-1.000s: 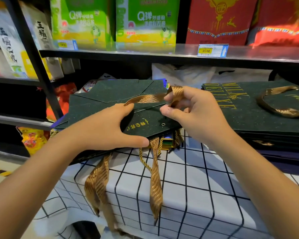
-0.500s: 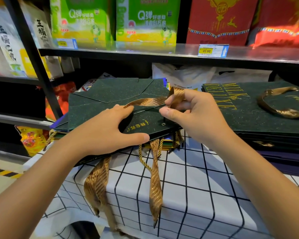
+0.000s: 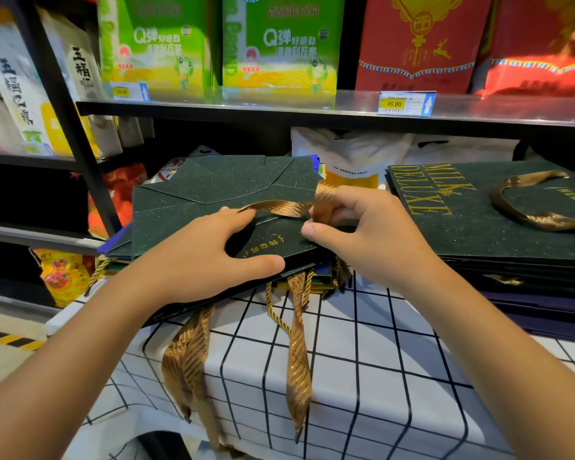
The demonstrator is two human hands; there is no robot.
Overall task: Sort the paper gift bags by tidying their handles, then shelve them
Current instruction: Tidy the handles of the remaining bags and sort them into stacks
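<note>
Head view: little has changed since the earlier frame. The left hand (image 3: 193, 260) still presses flat on the folded dark green paper gift bag (image 3: 213, 200) atop the grid-patterned cloth (image 3: 362, 376), while the right hand (image 3: 362, 234) keeps pinching its gold ribbon handle (image 3: 279, 207).

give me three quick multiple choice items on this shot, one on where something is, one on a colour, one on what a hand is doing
1. Where does the MILK DELUXE bag stack lie relative to the bag being handled?
A. to its right
B. to its left
C. under it

2. What colour is the ribbon handle?
A. silver
B. gold
C. red

3. What is the right hand doing?
A. hanging idle
B. lying flat on the tablecloth
C. pinching the ribbon

Key: 1 A, the stack sits right of the hands; 2 B, the ribbon shines gold; 3 C, its fingers close on the ribbon.
</note>
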